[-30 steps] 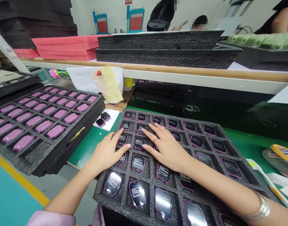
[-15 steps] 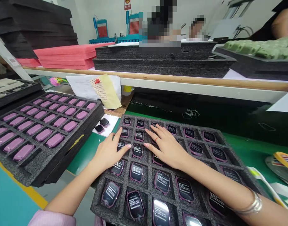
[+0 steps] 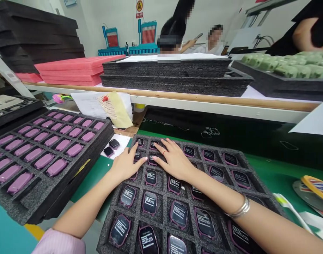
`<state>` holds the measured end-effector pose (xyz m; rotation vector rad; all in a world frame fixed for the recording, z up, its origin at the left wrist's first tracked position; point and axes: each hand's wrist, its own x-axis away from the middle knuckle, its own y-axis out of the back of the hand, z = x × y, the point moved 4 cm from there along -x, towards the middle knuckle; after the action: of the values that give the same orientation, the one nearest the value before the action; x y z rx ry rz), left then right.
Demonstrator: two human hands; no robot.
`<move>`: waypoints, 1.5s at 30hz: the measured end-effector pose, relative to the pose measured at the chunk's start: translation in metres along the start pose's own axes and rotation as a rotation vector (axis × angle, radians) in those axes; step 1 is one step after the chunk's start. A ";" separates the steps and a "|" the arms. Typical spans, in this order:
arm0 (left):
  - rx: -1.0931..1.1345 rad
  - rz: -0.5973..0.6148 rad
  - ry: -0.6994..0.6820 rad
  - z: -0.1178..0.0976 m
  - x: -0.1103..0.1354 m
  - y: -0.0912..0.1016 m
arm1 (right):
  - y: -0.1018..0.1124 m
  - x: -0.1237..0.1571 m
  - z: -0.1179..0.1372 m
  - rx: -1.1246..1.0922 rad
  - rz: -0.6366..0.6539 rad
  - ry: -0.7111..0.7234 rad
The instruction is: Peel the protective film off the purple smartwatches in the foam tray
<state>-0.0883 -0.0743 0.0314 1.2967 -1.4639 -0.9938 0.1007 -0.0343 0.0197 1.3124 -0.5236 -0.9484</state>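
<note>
A black foam tray (image 3: 193, 192) lies in front of me, its pockets filled with several dark-faced, purple-edged smartwatch bodies (image 3: 178, 214). My left hand (image 3: 127, 163) rests on the tray's far left part, fingers stretched flat over the watches. My right hand (image 3: 173, 158), with a ring and a silver bangle at the wrist, lies flat beside it, fingers spread toward the far rows. Neither hand holds anything.
A second foam tray (image 3: 31, 190) with several purple watch bodies face down stands at the left. Two loose watch bodies (image 3: 111, 147) lie on white paper between the trays. A shelf (image 3: 193, 100) with black and pink foam stacks runs across the back. Other people sit behind it.
The view has tilted up and pulled back, showing more of the tray's near rows. Both hands stay flat on the tray's far left rows, drawn slightly closer together.
</note>
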 end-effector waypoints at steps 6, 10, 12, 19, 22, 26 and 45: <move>-0.022 -0.006 0.009 -0.001 -0.009 -0.001 | 0.004 0.000 -0.001 -0.007 -0.026 -0.003; -0.015 -0.017 0.010 -0.001 -0.009 -0.002 | 0.014 0.018 -0.017 -0.008 -0.058 -0.030; -0.003 -0.029 0.010 0.000 -0.008 -0.001 | 0.020 0.032 -0.032 -0.007 -0.078 -0.060; 0.025 -0.036 0.015 0.003 -0.008 -0.001 | 0.051 0.112 -0.105 0.013 -0.188 -0.272; 0.017 -0.039 0.011 0.004 -0.009 -0.002 | 0.058 0.156 -0.135 -0.021 -0.220 -0.415; -0.021 -0.032 0.006 0.003 -0.011 -0.003 | 0.061 0.209 -0.152 -0.114 -0.164 -0.583; -0.218 -0.081 -0.786 -0.170 -0.019 -0.011 | 0.075 0.244 -0.163 -0.112 -0.073 -0.904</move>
<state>0.0788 -0.0563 0.0626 0.8342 -1.8020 -1.7912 0.3834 -0.1432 0.0116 0.7472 -1.0899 -1.6032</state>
